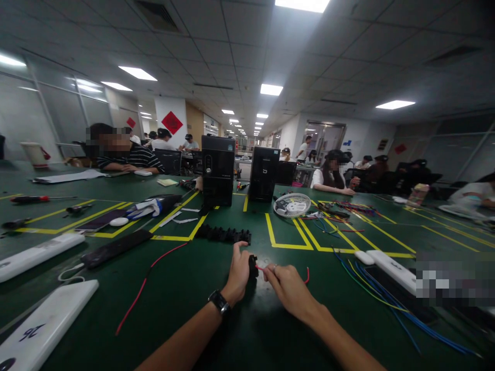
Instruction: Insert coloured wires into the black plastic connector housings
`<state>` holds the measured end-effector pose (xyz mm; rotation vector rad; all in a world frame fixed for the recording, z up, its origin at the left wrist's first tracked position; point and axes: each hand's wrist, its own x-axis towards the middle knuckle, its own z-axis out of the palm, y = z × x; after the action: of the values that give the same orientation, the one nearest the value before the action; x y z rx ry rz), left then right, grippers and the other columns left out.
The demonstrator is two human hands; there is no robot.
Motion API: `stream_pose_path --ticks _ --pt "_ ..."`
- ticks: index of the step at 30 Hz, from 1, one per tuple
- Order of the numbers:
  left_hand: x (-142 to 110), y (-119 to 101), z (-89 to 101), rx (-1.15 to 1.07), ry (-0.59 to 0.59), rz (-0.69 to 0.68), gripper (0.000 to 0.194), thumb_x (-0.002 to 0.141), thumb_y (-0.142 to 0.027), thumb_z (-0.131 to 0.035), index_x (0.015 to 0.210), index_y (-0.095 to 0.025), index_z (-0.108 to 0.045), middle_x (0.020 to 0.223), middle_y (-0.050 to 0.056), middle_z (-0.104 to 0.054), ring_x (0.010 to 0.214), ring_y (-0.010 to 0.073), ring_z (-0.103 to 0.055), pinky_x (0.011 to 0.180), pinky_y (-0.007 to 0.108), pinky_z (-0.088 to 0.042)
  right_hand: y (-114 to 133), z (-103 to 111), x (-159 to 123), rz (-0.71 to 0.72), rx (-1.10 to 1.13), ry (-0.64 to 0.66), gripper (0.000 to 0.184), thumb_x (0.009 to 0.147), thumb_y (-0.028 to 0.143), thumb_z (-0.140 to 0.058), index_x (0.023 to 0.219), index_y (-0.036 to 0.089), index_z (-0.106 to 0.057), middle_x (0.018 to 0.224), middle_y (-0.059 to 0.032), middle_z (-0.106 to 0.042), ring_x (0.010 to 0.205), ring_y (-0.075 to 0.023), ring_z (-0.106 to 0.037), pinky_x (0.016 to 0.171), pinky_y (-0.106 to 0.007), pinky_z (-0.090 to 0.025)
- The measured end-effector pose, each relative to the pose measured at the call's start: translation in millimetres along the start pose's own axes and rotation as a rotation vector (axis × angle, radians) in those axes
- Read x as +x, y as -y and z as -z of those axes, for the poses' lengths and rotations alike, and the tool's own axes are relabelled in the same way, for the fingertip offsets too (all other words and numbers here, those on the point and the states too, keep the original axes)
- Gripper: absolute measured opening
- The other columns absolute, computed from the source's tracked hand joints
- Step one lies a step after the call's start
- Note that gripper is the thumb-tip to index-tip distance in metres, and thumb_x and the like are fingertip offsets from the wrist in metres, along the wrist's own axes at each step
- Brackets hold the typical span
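Note:
My left hand, with a black watch on its wrist, is closed on a small black block-shaped part above the green table. A short red wire runs through the pinched fingers of my right hand. One end of this wire meets the right side of the black part; I cannot tell whether it sits inside. Just beyond my left hand lies a row of similar black parts. A longer red wire curves over the table to the left.
Two black computer cases stand at the far middle. A white basket is right of them. Blue and green wires lie at the right, near a white power strip. White boxes occupy the left. People sit across the table.

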<state>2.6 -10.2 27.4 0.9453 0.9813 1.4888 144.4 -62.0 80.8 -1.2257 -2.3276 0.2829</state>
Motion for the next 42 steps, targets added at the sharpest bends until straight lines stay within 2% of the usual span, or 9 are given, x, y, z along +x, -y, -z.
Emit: stream_pose_path --ticks 3,8,13,17,21,29,35,39,42 --pt "-1 0 -2.2 -0.072 -0.03 0.088 0.032 0.077 -0.021 -0.042 0.109 -0.021 -0.04 0.066 -0.003 -0.054 0.049 0.0097 -0.052 0.046 0.019 -0.04 1 -7 -3 0.016 -0.098 0.002 0.034 0.097 0.027 -0.03 0.085 0.017 -0.06 0.071 -0.0031 -0.065 0.062 -0.0132 -0.06 0.059 -0.022 -0.036" --pt "-5 -9 -4.6 -0.149 -0.099 0.206 0.026 0.08 -0.023 -0.041 0.106 -0.021 -0.037 0.064 -0.001 -0.055 0.046 0.0109 -0.053 0.045 0.021 -0.041 5 -34 -8 0.074 -0.323 0.023 0.027 0.095 0.024 -0.034 0.094 0.017 -0.06 0.068 -0.0041 -0.068 0.058 -0.0154 -0.063 0.053 -0.023 -0.033" --pt "-5 -12 -6.9 -0.206 -0.124 0.225 0.02 0.083 -0.027 -0.043 0.101 -0.021 -0.039 0.062 -0.003 -0.054 0.045 0.0103 -0.053 0.045 0.021 -0.041 3 -32 -5 0.047 -0.321 -0.02 0.029 0.097 0.024 -0.032 0.092 0.018 -0.06 0.072 -0.0041 -0.069 0.061 -0.0153 -0.065 0.056 -0.023 -0.035" --pt "-4 -6 -14.6 -0.208 -0.123 0.174 0.02 0.084 -0.032 -0.045 0.1 -0.022 -0.039 0.063 -0.003 -0.053 0.046 0.0097 -0.053 0.045 0.02 -0.042 9 -35 -6 -0.007 -0.325 -0.041 0.029 0.096 0.024 -0.032 0.092 0.017 -0.06 0.073 -0.0059 -0.07 0.062 -0.0163 -0.066 0.055 -0.023 -0.036" --pt "-5 -6 -16.0 -0.189 -0.118 0.175 0.022 0.085 -0.034 -0.044 0.104 -0.024 -0.038 0.064 -0.004 -0.054 0.042 0.0087 -0.051 0.043 0.019 -0.041 16 -45 -7 0.012 -0.326 -0.031 0.03 0.095 0.023 -0.032 0.089 0.016 -0.061 0.073 -0.0079 -0.07 0.061 -0.0174 -0.066 0.054 -0.024 -0.036" --pt "-6 -20 -14.1 -0.22 -0.125 0.128 0.028 0.082 -0.039 -0.05 0.103 -0.022 -0.04 0.068 -0.001 -0.058 0.05 0.0105 -0.056 0.049 0.023 -0.046 -5 -31 -5 -0.03 -0.271 -0.076 0.032 0.097 0.028 -0.03 0.095 0.017 -0.06 0.072 -0.0062 -0.07 0.062 -0.0171 -0.066 0.055 -0.023 -0.038" --pt "-4 -11 -10.6 -0.167 -0.128 0.026 0.031 0.083 -0.04 -0.047 0.108 -0.023 -0.037 0.068 -0.002 -0.057 0.049 0.0102 -0.054 0.046 0.022 -0.044 11 -41 -6 -0.013 -0.194 -0.061 0.029 0.096 0.026 -0.032 0.096 0.018 -0.06 0.072 -0.0055 -0.069 0.063 -0.0161 -0.066 0.057 -0.022 -0.039" --pt "-2 -5 -7.2 -0.103 -0.079 -0.05 0.032 0.083 -0.04 -0.047 0.109 -0.023 -0.038 0.068 -0.002 -0.057 0.051 0.0104 -0.054 0.046 0.02 -0.042 15 -27 -4 -0.016 -0.106 -0.103 0.033 0.097 0.024 -0.031 0.085 0.017 -0.061 0.071 -0.0046 -0.068 0.06 -0.0135 -0.063 0.056 -0.021 -0.037" --pt "-4 -4 -11.2 -0.175 -0.031 -0.027 0.034 0.082 -0.04 -0.048 0.11 -0.023 -0.038 0.07 -0.001 -0.059 0.054 0.0111 -0.056 0.049 0.022 -0.044 13 -18 -4 -0.022 -0.094 -0.156 0.036 0.097 0.026 -0.03 0.081 0.016 -0.061 0.07 -0.005 -0.067 0.058 -0.0127 -0.062 0.055 -0.022 -0.036"
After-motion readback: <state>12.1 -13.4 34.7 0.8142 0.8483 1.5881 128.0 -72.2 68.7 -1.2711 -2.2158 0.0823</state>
